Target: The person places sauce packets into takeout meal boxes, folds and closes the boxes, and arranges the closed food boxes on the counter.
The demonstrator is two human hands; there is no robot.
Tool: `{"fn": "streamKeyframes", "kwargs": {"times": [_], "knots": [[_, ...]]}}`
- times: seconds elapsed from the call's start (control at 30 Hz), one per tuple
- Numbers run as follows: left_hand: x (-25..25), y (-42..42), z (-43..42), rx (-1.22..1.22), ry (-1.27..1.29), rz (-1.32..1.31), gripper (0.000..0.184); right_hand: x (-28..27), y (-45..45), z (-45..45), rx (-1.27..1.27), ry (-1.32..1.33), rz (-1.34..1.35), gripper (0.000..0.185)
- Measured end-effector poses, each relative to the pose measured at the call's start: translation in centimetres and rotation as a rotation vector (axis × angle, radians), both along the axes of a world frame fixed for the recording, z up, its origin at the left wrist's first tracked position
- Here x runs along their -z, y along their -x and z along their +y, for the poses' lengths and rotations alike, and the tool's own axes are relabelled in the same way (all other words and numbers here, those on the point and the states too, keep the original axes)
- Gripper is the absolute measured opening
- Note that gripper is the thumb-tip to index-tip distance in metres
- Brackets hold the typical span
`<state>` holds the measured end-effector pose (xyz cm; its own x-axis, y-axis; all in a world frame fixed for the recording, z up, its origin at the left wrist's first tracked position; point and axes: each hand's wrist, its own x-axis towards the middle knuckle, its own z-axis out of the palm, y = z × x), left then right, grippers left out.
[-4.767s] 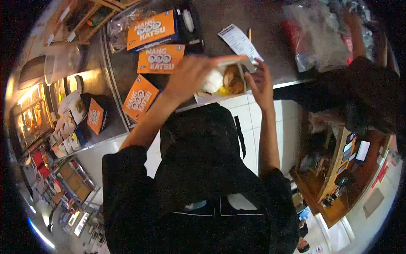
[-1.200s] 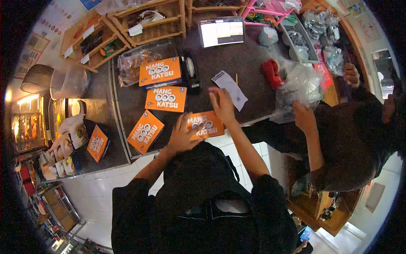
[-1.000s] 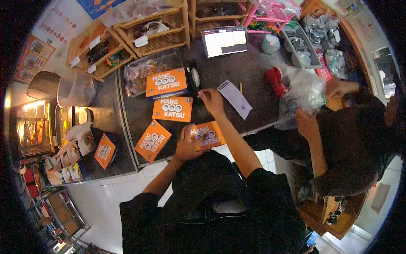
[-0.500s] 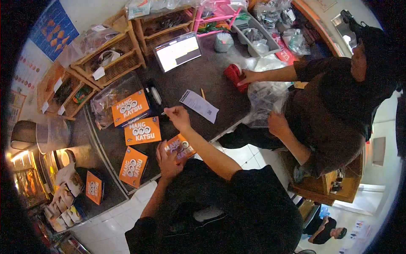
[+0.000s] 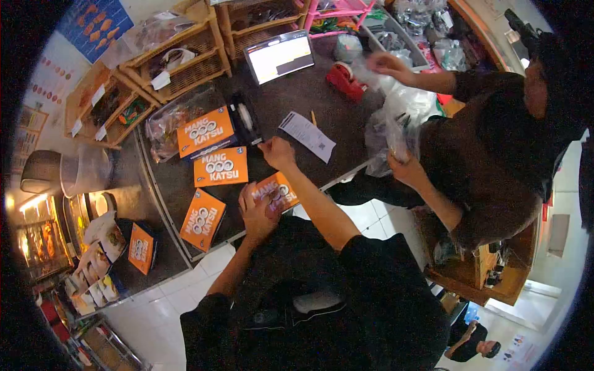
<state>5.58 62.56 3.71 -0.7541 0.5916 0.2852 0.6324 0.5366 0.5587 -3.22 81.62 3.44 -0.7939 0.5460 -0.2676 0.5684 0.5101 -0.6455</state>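
My left hand [image 5: 258,213] lies over the left side of an orange "Mang Katsu" box [image 5: 284,190] at the counter's near edge, fingers curled on it. My right hand [image 5: 278,153] is closed in a pinch at the near end of a black tape dispenser [image 5: 246,119]; whatever is between its fingertips is too small to make out. More orange boxes stand to the left: one box [image 5: 221,167] behind my left hand, another box [image 5: 203,221] turned at an angle, and a stack [image 5: 206,132] farther back. A printed receipt [image 5: 307,136] and a pencil [image 5: 314,117] lie right of my right hand.
A co-worker [image 5: 489,142] at the right handles a clear plastic bag [image 5: 396,133]. Near them sits a red tape dispenser [image 5: 345,81]. A tablet [image 5: 279,57] and wicker drawers [image 5: 176,65] line the back. Another orange box [image 5: 142,248] stands at far left.
The view has shifted slightly. My right hand remains by the black tape dispenser, my left on the box. The co-worker's hand has let go of the red dispenser and lifted away.
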Motion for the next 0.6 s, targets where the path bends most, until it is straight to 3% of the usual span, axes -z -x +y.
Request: {"fn": "streamKeyframes", "kwargs": {"times": [0.23,0.3,0.37,0.4,0.5,0.6], "knots": [[0.7,0.0,-0.3,0.004,0.023,0.026,0.044,1.7,0.1,-0.6,0.024,-0.096,0.0,0.032],[-0.2,-0.2,-1.0,0.075,0.067,-0.022,0.057,2.5,0.3,-1.0,0.069,-0.126,0.023,0.034],[-1.9,0.1,-1.5,0.14,0.148,-0.043,0.067,0.0,-0.4,-0.9,0.064,-0.051,0.077,0.042],[0.0,0.3,-2.1,0.17,0.155,-0.011,0.08,0.2,-0.4,-0.5,0.052,-0.016,0.091,0.044],[2.4,0.7,-2.2,0.177,0.137,0.057,0.081,1.6,-0.8,-0.2,0.018,0.052,0.069,0.047],[1.1,0.6,-1.9,0.162,0.162,0.063,0.077,1.5,-0.3,0.2,0.015,-0.011,-0.015,0.046]]}}
